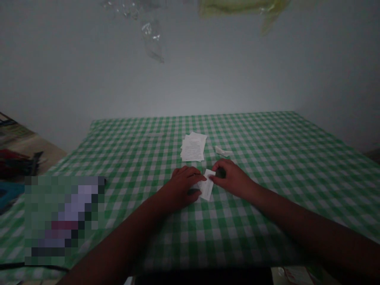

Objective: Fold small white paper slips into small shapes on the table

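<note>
A small folded piece of white paper [207, 190] stands at a slant on the checked tablecloth between my two hands. My left hand [182, 184] is at its left side, with the index finger and thumb against the paper and the other fingers curled. On the right, my right hand [231, 176] pinches the paper's upper right edge between thumb and fingers. Just beyond my hands lies a loose stack of printed white sheets [192, 148]. A narrow crumpled strip of paper [224, 151] rests to the right of that stack.
A green and white checked cloth [267, 146] covers the table. At the left front is a pixelated flat object [71, 213], with a black cable [35, 266] near it. A pale wall [222, 79] stands behind the table. Clear plastic [152, 39] and yellow plastic [243, 7] hang there.
</note>
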{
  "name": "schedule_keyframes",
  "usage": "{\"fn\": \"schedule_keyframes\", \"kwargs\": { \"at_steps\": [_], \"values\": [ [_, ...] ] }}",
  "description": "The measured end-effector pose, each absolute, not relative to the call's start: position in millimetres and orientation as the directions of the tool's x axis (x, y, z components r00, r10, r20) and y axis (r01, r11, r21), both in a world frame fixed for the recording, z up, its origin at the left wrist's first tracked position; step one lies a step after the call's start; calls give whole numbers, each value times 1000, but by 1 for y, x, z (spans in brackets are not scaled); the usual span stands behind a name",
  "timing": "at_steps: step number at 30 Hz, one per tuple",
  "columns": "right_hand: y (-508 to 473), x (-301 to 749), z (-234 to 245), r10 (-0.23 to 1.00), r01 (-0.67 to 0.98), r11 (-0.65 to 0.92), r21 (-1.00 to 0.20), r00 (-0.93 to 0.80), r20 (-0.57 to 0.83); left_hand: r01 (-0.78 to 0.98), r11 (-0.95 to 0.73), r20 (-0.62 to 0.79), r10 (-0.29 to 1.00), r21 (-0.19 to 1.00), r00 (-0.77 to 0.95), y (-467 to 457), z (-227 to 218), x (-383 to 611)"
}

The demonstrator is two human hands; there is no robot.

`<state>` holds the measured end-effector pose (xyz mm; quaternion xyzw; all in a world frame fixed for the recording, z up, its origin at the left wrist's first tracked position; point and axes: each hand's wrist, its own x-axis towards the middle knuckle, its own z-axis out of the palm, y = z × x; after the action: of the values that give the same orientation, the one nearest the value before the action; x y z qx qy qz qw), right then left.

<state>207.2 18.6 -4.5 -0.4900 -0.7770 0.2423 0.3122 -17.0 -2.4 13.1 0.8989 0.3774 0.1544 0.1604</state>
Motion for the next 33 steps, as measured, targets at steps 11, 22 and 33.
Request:
{"fn": "schedule_keyframes", "kwargs": {
  "at_steps": [11,22,33],
  "values": [
    [1,210,18,708,540,680,-496,-307,636,571,-688,462,725,449,511,-5,19,-20],
    [-4,207,17,608,448,772,-452,-728,317,577,-679,367,733,454,573,0,14,-22],
    [-7,207,17,622,569,777,-269,-758,197,690,-621,198,779,372,595,-5,12,-9]
  ]
}}
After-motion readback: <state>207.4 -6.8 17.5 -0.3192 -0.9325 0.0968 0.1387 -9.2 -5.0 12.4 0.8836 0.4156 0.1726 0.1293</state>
